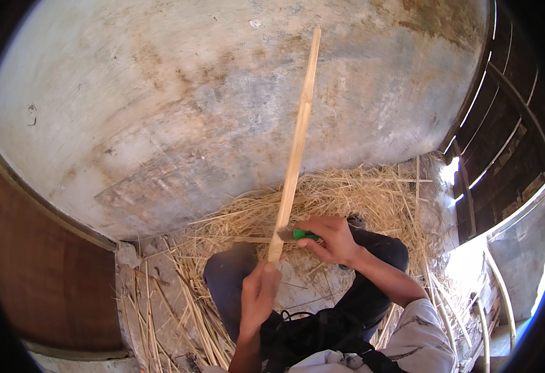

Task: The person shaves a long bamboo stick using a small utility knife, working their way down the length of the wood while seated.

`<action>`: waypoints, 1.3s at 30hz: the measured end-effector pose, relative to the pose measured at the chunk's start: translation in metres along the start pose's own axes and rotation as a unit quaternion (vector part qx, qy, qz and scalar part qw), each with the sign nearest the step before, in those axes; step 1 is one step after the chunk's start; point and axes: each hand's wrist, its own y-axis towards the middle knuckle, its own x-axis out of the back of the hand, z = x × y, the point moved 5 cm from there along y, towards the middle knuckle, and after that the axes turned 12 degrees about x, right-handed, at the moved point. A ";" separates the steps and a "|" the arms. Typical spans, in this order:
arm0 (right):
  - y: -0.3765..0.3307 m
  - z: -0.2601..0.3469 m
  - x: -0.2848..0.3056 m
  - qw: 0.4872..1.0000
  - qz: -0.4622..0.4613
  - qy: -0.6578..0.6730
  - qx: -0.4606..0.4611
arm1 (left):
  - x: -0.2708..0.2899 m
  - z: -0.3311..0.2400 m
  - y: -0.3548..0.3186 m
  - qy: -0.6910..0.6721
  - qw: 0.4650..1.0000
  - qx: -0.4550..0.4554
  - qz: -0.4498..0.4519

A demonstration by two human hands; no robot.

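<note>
A long pale bamboo strip point(296, 146) rises from between my knees, leaning slightly right toward its far end. Its near end is gripped by my left hand point(260, 291), fingers closed around it. My right hand point(333, 239) is wrapped round the green handle of a knife point(303, 234). The short blade meets the strip's right side a little above my left hand. Part of the handle is hidden by my fingers.
Straw-like shavings point(359, 193) pile up in front of my knees. Thin split strips point(191, 304) lie on the floor at left. A stained wall point(179, 124) stands ahead, a brown panel point(48, 261) at left, dark slatted boards point(502, 130) at right. Poles point(501, 292) lean at lower right.
</note>
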 end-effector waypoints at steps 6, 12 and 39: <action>0.003 0.009 -0.007 0.998 0.036 -0.036 0.027 | 0.000 -0.009 -0.002 0.026 0.999 -0.015 -0.030; 0.012 0.016 -0.004 0.996 0.025 -0.078 0.021 | 0.002 -0.010 -0.004 0.085 0.992 -0.042 -0.084; 0.016 -0.072 0.062 0.962 -0.119 -0.193 -0.151 | 0.020 0.017 -0.063 0.241 0.964 -0.023 -0.107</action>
